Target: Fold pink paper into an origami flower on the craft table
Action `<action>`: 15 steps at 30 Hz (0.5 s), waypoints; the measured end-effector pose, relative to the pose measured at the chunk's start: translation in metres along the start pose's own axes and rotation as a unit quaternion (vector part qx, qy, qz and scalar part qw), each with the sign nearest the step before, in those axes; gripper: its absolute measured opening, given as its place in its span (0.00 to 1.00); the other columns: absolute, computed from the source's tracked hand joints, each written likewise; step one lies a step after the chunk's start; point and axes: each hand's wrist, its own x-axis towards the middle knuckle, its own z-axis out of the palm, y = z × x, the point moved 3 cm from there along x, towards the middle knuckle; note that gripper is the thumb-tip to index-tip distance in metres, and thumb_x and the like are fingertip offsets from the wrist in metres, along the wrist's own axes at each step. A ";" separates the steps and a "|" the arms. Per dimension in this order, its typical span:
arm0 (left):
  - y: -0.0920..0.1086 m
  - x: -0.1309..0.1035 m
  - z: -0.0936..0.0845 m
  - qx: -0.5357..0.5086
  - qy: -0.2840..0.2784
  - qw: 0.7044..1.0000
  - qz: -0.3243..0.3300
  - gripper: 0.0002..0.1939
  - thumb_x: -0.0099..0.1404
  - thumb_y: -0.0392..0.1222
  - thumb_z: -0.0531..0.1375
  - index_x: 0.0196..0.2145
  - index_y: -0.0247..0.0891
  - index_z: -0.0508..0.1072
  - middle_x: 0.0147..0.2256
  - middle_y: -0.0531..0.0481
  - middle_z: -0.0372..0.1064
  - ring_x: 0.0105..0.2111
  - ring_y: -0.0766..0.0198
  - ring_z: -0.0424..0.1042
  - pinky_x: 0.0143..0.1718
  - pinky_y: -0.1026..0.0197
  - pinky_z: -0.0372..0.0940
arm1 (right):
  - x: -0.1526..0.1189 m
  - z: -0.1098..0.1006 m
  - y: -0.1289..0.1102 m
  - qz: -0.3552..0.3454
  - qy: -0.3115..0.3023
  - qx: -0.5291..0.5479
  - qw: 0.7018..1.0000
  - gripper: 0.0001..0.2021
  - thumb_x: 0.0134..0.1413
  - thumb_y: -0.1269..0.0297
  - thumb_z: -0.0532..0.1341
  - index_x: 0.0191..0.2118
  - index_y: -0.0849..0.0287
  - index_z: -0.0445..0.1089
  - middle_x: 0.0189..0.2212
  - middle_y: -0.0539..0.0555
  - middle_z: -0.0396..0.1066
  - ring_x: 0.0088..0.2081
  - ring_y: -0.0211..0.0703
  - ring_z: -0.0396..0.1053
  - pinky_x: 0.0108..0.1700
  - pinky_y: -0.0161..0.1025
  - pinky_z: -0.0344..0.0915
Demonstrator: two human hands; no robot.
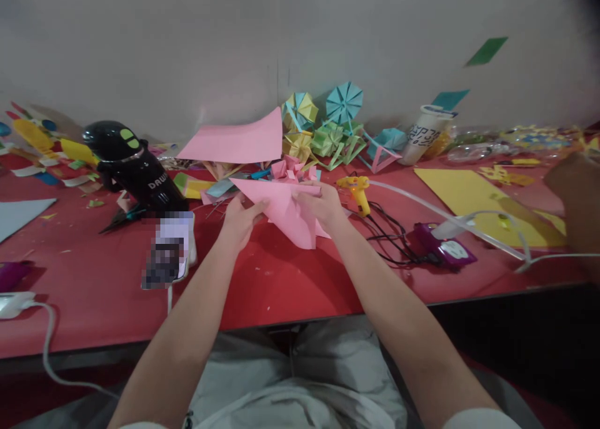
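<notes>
Pinching the pink paper (289, 215) in closed grips, the left hand (240, 221) and right hand (325, 205) hold apparently light, flexible, easily creased stock, best taken by its edges.

Left hand (241, 222) and right hand (325, 205) bare, likewise both forearms. Off-white cloth sleeve (485, 419) at right elbow, smooth rounded edge; thin pale sliver of left sleeve (140, 425). Loose, creased, pale grey-green cloth trousers (349, 357). Whitish curved band (323, 386) across the lap, possibly a shirt hem; blurred.
</notes>
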 end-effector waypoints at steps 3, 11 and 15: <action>-0.004 -0.003 0.003 0.033 0.021 0.999 0.009 0.22 0.41 0.38 0.73 0.36 0.34 0.75 0.37 0.44 0.77 0.37 0.57 0.76 0.37 0.56 0.73 | -0.001 0.000 -0.003 -0.001 0.004 0.015 1.000 0.15 0.37 0.59 0.68 0.35 0.59 0.75 0.31 0.52 0.74 0.31 0.39 0.70 0.35 0.37 0.67; -0.004 0.003 -0.006 0.020 0.106 0.993 0.038 0.12 0.51 0.45 0.70 0.27 0.34 0.75 0.26 0.47 0.74 0.33 0.56 0.77 0.35 0.56 0.74 | 0.000 -0.002 -0.002 0.011 0.018 -0.004 1.000 0.17 0.38 0.59 0.69 0.37 0.60 0.76 0.27 0.51 0.72 0.29 0.41 0.70 0.32 0.39 0.68; -0.004 0.003 -0.010 0.057 0.119 0.989 0.063 0.11 0.52 0.44 0.70 0.25 0.35 0.75 0.23 0.49 0.72 0.32 0.57 0.77 0.35 0.58 0.74 | 0.002 -0.003 0.000 0.015 0.018 -0.022 0.999 0.16 0.38 0.58 0.69 0.37 0.60 0.75 0.26 0.51 0.71 0.27 0.39 0.68 0.30 0.38 0.66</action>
